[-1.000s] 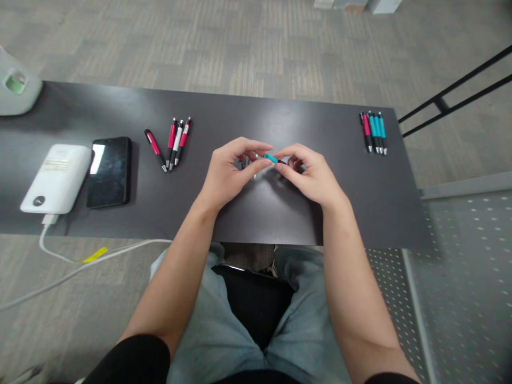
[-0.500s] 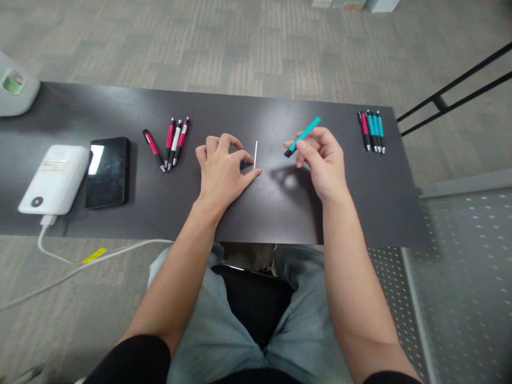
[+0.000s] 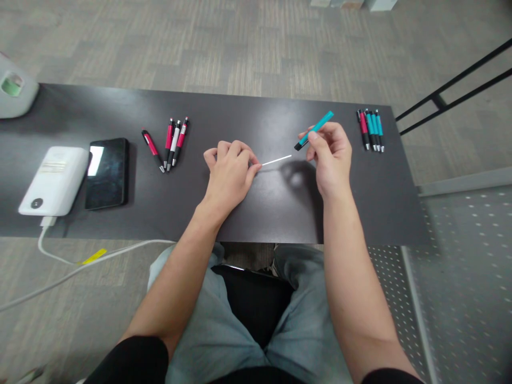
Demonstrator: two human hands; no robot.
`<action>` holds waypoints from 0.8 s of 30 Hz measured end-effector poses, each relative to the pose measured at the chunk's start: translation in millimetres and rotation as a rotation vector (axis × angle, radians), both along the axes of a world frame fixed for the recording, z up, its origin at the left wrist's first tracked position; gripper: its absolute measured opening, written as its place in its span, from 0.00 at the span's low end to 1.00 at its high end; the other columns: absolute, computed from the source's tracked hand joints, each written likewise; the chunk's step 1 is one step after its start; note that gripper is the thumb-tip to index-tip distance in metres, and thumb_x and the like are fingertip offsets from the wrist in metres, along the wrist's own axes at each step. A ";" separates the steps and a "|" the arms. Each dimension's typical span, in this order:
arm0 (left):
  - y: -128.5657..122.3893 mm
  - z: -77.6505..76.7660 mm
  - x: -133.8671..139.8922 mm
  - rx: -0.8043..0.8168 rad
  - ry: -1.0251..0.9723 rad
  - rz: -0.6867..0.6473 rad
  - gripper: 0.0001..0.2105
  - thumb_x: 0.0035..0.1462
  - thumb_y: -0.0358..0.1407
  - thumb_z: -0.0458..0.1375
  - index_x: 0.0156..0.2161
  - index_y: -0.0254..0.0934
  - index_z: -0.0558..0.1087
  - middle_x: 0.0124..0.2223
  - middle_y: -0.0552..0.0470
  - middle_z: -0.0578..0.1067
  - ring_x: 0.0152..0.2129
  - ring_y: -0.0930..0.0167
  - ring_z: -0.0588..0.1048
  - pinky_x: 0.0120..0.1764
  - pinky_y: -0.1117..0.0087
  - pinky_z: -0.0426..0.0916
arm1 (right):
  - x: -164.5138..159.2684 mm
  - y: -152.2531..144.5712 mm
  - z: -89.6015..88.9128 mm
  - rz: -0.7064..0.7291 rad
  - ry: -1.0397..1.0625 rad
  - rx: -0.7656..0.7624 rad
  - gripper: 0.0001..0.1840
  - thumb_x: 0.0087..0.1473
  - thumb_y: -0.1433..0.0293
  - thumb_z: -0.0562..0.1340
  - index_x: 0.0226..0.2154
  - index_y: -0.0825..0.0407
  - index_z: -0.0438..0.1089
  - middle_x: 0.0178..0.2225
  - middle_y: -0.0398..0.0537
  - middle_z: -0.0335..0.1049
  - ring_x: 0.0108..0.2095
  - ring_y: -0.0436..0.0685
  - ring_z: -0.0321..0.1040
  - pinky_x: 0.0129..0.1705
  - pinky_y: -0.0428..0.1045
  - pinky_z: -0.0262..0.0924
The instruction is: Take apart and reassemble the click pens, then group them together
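My left hand is closed in a pinch above the middle of the desk. Between its thumb and forefinger is one end of a thin white pen refill, which points right and slightly away from me. My right hand grips a teal pen barrel with thumb and fingers. The barrel is tilted, its black end down toward the refill's free tip, a small gap apart. Whether anything else lies under my left palm is hidden.
Red and white pens lie left of my left hand, with a red pen beside them. Red and teal pens lie at the far right. A black phone and a cabled white power bank are on the left of the dark desk.
The refill has swung from pointing away from me to pointing right, and my left hand now pinches its end. My right hand has moved slightly right with the teal barrel.
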State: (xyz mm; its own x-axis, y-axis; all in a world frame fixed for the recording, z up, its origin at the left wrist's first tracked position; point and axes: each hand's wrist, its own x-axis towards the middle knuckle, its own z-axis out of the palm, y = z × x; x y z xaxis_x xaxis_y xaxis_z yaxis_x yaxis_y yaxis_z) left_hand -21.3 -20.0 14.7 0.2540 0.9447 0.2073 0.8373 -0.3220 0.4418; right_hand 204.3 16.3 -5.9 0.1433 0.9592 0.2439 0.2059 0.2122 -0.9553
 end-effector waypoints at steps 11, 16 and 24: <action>32.5 -25.6 -41.6 0.251 -0.774 -0.034 0.04 0.61 0.42 0.69 0.41 0.49 0.81 0.37 0.53 0.81 0.33 0.62 0.77 0.38 0.58 0.72 | 2.8 5.1 -9.9 0.090 -0.427 0.404 0.06 0.58 0.63 0.70 0.40 0.37 0.78 0.39 0.47 0.75 0.36 0.64 0.65 0.40 0.62 0.62; 33.6 -26.7 -44.7 0.268 -0.746 -0.086 0.04 0.60 0.40 0.70 0.41 0.49 0.83 0.37 0.54 0.81 0.32 0.63 0.76 0.37 0.58 0.72 | 0.1 4.1 -10.6 0.170 -0.441 0.416 0.07 0.58 0.64 0.70 0.41 0.37 0.78 0.40 0.48 0.75 0.37 0.65 0.65 0.37 0.61 0.60; 44.6 -37.1 -59.2 0.362 -0.636 -0.151 0.05 0.59 0.38 0.71 0.41 0.49 0.84 0.36 0.55 0.81 0.30 0.63 0.76 0.33 0.58 0.70 | 6.5 7.5 -14.9 0.122 -0.467 0.434 0.07 0.59 0.64 0.70 0.41 0.39 0.77 0.39 0.50 0.74 0.36 0.64 0.65 0.39 0.62 0.58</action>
State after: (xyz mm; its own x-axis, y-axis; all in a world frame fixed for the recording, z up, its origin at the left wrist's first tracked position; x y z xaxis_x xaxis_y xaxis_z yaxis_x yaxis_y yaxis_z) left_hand -80.5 24.6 -22.5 0.1030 0.7539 0.6489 0.3904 -0.6307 0.6707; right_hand 210.8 23.8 -20.9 -0.1759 0.7617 0.6235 0.5287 0.6074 -0.5929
